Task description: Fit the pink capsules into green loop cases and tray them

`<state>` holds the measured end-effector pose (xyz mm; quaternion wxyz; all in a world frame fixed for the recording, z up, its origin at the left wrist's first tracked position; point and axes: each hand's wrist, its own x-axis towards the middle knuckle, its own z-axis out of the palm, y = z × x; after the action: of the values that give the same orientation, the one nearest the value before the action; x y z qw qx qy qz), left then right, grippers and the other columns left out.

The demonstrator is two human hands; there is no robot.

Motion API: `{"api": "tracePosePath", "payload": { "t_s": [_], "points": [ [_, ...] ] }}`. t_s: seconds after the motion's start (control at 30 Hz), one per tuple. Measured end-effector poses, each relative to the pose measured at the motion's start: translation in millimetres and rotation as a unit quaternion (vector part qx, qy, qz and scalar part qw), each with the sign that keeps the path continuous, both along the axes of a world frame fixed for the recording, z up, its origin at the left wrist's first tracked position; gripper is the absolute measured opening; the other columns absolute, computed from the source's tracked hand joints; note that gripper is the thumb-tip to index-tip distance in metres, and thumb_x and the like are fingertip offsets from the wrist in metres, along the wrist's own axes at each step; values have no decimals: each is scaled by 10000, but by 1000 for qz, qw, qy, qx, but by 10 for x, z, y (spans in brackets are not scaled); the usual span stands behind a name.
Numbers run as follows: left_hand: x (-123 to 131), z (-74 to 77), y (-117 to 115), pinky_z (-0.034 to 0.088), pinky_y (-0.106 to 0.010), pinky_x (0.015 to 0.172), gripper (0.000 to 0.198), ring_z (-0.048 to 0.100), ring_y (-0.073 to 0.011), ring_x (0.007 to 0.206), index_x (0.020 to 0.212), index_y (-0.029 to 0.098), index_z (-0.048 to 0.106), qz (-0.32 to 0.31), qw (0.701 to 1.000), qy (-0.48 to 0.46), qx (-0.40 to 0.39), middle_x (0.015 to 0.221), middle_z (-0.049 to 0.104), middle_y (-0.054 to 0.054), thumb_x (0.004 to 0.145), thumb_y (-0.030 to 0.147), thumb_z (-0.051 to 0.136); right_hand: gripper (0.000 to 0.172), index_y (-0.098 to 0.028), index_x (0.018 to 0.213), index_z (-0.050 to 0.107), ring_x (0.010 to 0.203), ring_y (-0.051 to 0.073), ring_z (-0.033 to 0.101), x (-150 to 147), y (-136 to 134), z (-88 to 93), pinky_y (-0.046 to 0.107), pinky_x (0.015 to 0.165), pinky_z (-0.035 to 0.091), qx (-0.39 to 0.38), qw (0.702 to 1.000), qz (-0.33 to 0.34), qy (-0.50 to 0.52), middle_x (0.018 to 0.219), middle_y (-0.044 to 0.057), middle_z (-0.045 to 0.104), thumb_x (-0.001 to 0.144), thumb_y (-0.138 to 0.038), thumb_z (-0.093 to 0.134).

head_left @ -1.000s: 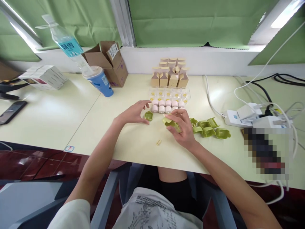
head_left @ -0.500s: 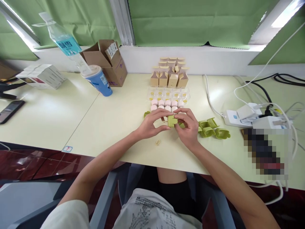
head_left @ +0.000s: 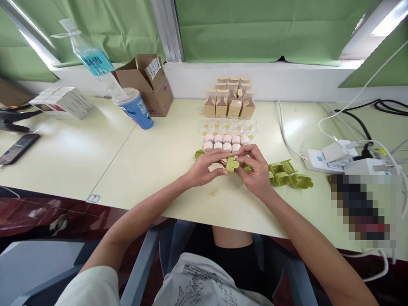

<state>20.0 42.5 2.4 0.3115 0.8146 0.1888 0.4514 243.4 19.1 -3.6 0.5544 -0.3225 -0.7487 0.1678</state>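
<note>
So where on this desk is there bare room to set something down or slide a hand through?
Bare pale-yellow desktop lies between the blue paper cup and the left hand, and along the near edge below the small tan loop. It is crowded where both hands hold a green plastic clip, by the pink round caps, loose green clips and white power strip.

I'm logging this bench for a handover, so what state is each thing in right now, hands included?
Left hand: pinching the green piece.
Right hand: pinching the same piece from the other side.
Green piece: held just above the table.
Spare green pieces: lying loose in a cluster on the table.
Cardboard box: flaps open.
Blue cup: upright, lid on.
Pink caps: set in rows.
Phone: lying flat.
</note>
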Motion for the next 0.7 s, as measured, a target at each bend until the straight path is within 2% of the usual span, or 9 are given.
{"api": "tracePosePath", "payload": {
  "t_s": [0.17,0.27,0.37,0.5,0.6,0.7],
  "points": [
    [34,-29,-46,645,-479,1053,753,720,-306,1263,1604,326,617,3,999,24,36,1376,748,-156,930,557,861,185,-242,1062,713,1034,291,643,9,14,-110,415,646,618,46,996,-14,-77,1144,132,533,978,-118,605],
    [38,19,-60,661,-434,970,632,730,-272,1179,1532,312,675,16,998,26,46,1298,746,-139,949,463,867,182,-251,1087,696,1028,288,627,27,23,-86,419,640,620,57,993,-12,-99,1155,131,504,1005,-132,585],
    [-72,112,22,648,-408,943,516,729,-254,1150,1431,272,726,23,998,39,43,1259,746,-136,952,409,861,54,-249,1018,706,1034,270,644,104,35,51,399,668,635,49,996,-24,-72,1144,116,524,1031,-212,669],
    [-519,245,317,600,-424,1049,427,718,-274,1244,1257,208,746,70,996,50,-3,1286,770,-152,902,401,885,50,-250,1006,695,984,220,730,181,26,212,317,606,595,32,999,-21,-16,1189,106,718,1034,-217,721],
    [-982,333,530,585,-432,1090,439,746,-265,1190,1156,175,738,108,984,109,-94,1237,795,-150,860,459,894,71,-239,997,680,869,189,759,109,-8,170,330,666,609,95,987,48,-120,1138,82,823,1046,-192,703],
    [-1328,362,605,593,-445,1115,510,754,-258,1165,1191,182,731,134,955,215,-156,1257,788,-126,809,474,898,97,-211,991,704,896,210,747,-11,-35,47,372,782,611,177,945,84,-263,1039,82,835,1072,-188,656]
  ]
}}
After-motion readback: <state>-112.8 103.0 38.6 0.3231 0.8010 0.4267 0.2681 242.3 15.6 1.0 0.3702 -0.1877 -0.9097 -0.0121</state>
